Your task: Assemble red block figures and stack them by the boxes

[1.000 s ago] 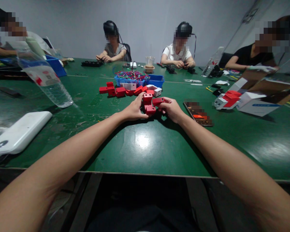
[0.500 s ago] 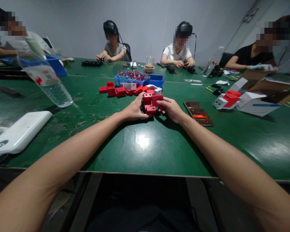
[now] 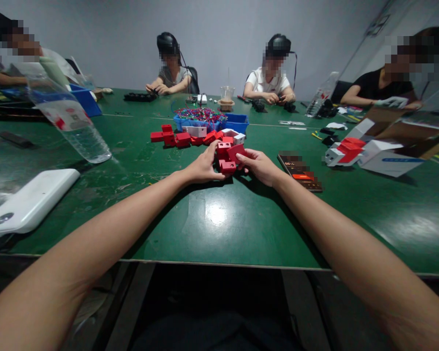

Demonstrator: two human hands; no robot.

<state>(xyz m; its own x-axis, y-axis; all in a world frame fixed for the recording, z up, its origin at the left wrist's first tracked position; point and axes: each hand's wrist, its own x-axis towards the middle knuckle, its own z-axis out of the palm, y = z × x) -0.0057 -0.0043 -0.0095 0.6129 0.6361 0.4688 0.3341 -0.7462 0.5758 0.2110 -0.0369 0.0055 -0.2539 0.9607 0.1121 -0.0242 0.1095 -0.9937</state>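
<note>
Between my two hands, just above the green table [image 3: 190, 219], are red box-like blocks [image 3: 225, 157] with small round holes. My left hand [image 3: 204, 163] grips them from the left, thumb below and fingers behind. On the right side, my right hand [image 3: 258, 165] pinches a flat-faced red block [image 3: 236, 153] that sits tilted against the others. Whether that block is joined to them I cannot tell. Behind my hands lies a row of red blocks [image 3: 183, 140] with a white block [image 3: 194, 131] among them.
Two blue bins [image 3: 237, 123], one heaped with coloured wires [image 3: 205, 115], stand behind the blocks. A phone [image 3: 300, 171] lies right of my hand, near an open carton [image 3: 391, 158]. At left are a water bottle [image 3: 78, 131] and a white device [image 3: 32, 200]. Several people sit around the table.
The flat-faced red block in my right hand has turned from nearly upright to tilted and shifted slightly left. My left hand keeps its grip in the same place.
</note>
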